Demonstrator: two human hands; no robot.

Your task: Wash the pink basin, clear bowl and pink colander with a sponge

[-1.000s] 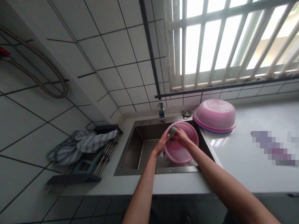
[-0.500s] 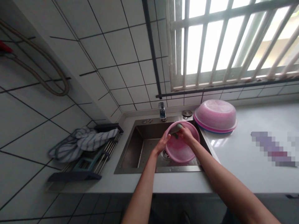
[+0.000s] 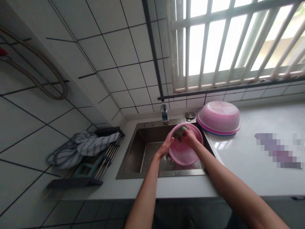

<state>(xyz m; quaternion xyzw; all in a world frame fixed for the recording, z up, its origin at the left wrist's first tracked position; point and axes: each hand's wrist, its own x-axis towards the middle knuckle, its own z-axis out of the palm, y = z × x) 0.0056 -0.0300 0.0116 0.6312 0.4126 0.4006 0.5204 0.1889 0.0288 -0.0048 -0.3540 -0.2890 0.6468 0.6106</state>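
Note:
A pink perforated plastic basket (image 3: 188,152) is tilted over the steel sink (image 3: 143,152). My left hand (image 3: 164,148) grips its left rim. My right hand (image 3: 189,137) is closed on a greyish-green sponge (image 3: 178,131) and presses it against the inside of the basket near the upper rim. The tap (image 3: 164,113) stands just behind the basket.
Upside-down pink bowls (image 3: 218,117) are stacked on the white counter (image 3: 250,159) right of the sink. A striped cloth (image 3: 82,146) lies on a dish rack (image 3: 95,165) to the left. Tiled walls, a hose (image 3: 54,82) and a barred window (image 3: 233,41) surround the sink.
My right hand has moved the sponge from the basket's left rim up and right along the inside. The basket has turned slightly in my left hand.

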